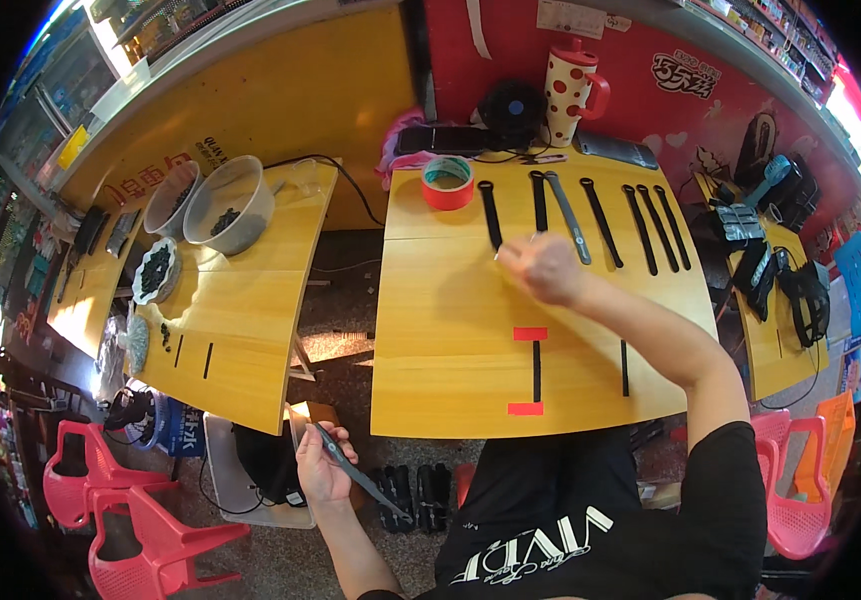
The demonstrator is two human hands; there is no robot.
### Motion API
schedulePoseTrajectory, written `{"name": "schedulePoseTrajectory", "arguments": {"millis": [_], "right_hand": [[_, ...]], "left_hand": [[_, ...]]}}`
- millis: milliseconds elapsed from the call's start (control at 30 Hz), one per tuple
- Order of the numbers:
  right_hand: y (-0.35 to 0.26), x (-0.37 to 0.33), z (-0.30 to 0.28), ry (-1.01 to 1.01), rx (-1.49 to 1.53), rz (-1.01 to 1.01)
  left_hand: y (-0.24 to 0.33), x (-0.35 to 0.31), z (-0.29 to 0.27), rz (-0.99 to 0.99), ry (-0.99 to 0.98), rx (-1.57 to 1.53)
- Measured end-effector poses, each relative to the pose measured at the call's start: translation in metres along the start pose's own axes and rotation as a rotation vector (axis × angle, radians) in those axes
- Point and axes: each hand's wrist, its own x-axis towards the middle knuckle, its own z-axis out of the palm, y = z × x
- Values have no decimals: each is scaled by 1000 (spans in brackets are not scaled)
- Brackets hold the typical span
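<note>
My left hand (326,468) is closed around a long grey strap (350,470) with a ring-like end, held low off the table's near left edge. Over the table my right hand (542,268) is closed, its fingertips at the lower end of a black strap (490,212). A small pale spot shows at those fingertips; whether they pinch the strap is hidden. Beyond and to the right lie another black strap (538,195), a grey strap (568,220) and several more black straps (602,222). Nearer me, a black strip (536,372) runs between two red tape pieces (530,334).
A red tape roll (447,184), phone (618,152), black fan (512,112) and dotted tumbler (568,90) stand along the far edge. On the left table (250,350) are plastic tubs (232,205) and a bowl (156,270) of black pieces. Pink chairs (155,545) flank me.
</note>
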Motion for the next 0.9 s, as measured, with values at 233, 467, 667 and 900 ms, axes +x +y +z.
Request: {"name": "schedulePoseTrajectory", "arguments": {"millis": [233,467,667,900], "right_hand": [[-15,-2,0,-263,177,219],[-55,-46,-74,-67,935,604],[-166,-147,-152,20,1208,733],[-207,-189,-181,278,862,656]], "left_hand": [[-5,-19,50,6,-281,19],[-37,-78,120,-95,-439,220],[-95,-108,153,-221,-662,186],[-119,-149,164,-228,-749,258]]}}
